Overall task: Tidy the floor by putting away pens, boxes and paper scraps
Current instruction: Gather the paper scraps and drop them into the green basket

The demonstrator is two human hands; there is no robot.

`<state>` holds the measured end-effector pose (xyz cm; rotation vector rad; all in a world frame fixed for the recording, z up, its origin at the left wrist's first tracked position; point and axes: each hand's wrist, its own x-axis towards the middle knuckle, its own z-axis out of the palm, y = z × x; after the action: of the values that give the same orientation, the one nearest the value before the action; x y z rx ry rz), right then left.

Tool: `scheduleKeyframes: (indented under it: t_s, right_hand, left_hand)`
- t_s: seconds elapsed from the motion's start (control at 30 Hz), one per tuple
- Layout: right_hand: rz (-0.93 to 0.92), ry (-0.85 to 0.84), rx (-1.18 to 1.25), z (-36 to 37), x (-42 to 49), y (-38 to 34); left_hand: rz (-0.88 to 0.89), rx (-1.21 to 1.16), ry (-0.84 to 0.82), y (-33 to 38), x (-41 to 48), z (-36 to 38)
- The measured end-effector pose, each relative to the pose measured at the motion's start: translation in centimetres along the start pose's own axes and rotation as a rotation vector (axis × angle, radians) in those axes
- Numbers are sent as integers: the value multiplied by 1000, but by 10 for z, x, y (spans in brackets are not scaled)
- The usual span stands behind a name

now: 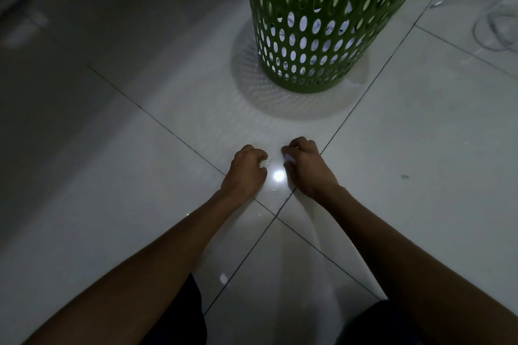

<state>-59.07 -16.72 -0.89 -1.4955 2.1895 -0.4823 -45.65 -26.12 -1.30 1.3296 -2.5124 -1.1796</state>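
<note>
Both hands are low on the white tiled floor (420, 134), close together near a tile joint. My right hand (305, 165) has its fingers curled round a small white paper scrap (288, 159). My left hand (246, 169) is curled too, its fingertips touching tiny paper bits (266, 162) on the tile; whether it holds any is unclear. A green perforated waste basket (330, 22) stands upright on the floor just beyond the hands, with white paper showing through its holes.
White cables (493, 22) lie on the floor at the far right. A small dark speck (404, 176) sits on the tile to the right of my hands. A bright light reflection (278, 175) shines between the hands. My dark-clothed knees (378, 325) fill the bottom edge.
</note>
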Motion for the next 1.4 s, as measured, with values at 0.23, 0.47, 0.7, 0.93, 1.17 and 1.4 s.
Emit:
scheduleKeyframes:
  t_s: [0.23,0.47,0.7,0.93,1.17,1.4]
  right_hand:
    - [-48,-91,115,11,1,-2]
    - [-101,-310,79,2,-1,3]
    - [-83,-237,68,2,17,-2]
    - [-108,-158,80,2,23,-6]
    - [-95,-148,12,7,22,-9]
    - [-131,-129,-68,10,23,-14]
  left_hand:
    - [-31,-317,-75,-9,-4,-4]
    - [18,-26,-330,-12,-5,-7]
    - [39,37,-212,-8,-3,-6]
    - [25,69,-40,-4,0,-3]
    - [110,187,69,-1,-1,3]
    - [125,236,-3,3,-4,2]
